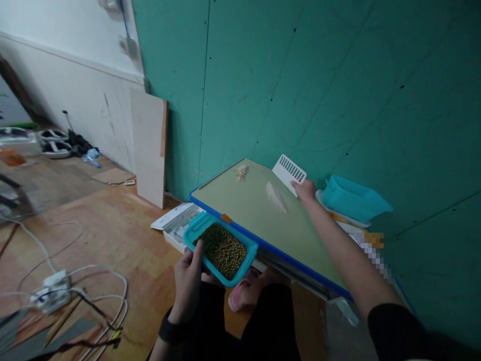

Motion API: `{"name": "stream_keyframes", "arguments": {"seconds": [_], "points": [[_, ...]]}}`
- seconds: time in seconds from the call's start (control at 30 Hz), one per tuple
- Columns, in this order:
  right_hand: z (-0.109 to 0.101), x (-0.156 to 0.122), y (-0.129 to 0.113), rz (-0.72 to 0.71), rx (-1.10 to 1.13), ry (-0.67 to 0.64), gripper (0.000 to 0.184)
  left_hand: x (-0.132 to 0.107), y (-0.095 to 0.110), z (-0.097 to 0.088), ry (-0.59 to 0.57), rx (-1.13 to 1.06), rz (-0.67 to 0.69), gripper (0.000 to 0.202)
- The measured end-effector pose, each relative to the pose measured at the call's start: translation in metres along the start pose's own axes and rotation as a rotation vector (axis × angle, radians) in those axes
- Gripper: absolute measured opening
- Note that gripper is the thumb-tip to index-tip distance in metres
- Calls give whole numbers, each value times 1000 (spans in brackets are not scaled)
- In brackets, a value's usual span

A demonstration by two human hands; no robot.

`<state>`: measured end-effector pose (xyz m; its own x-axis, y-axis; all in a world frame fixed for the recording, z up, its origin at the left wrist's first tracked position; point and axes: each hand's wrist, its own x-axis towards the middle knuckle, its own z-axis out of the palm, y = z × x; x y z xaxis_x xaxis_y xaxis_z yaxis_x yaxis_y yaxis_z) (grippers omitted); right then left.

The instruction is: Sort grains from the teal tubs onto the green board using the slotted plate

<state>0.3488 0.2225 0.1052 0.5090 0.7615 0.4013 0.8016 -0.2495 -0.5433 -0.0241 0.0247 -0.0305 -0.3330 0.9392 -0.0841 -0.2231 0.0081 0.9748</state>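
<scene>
My left hand (189,281) is closed on the near left rim of a turquoise plastic tray (251,254), its thumb over the edge. Inside the tray lie dark green beans (212,234) and round tan beans (230,254), partly mixed. My right hand (306,190) reaches to the table's back edge and grips a flat white slotted scraper (288,174), its slotted end away from me. Beside the scraper a streak of pale grains (276,197) lies on the light green tabletop (259,220). Farther left is a small mixed heap of grains (242,173).
A turquoise bin (351,198) stands at the table's right back, against the green wall (263,75). An open white box (175,228) sits below the table's left corner. Cables and a power strip (54,291) lie on the floor at left. A board (148,145) leans on the wall.
</scene>
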Motion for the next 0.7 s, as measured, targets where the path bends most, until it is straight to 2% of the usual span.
{"name": "stream_keyframes", "arguments": {"seconds": [0.17,0.33,0.5,0.7], "points": [[25,23,22,-40,72,-81,30,-3,3,3,28,38,-28,56],[38,35,36,-94,201,-150,26,-11,19,10,22,77,-47,55],[34,25,45,-131,309,-175,21,-17,31,14,26,69,-38,51],[15,0,41,-159,381,-165,16,-13,20,11,23,33,-37,52]]}}
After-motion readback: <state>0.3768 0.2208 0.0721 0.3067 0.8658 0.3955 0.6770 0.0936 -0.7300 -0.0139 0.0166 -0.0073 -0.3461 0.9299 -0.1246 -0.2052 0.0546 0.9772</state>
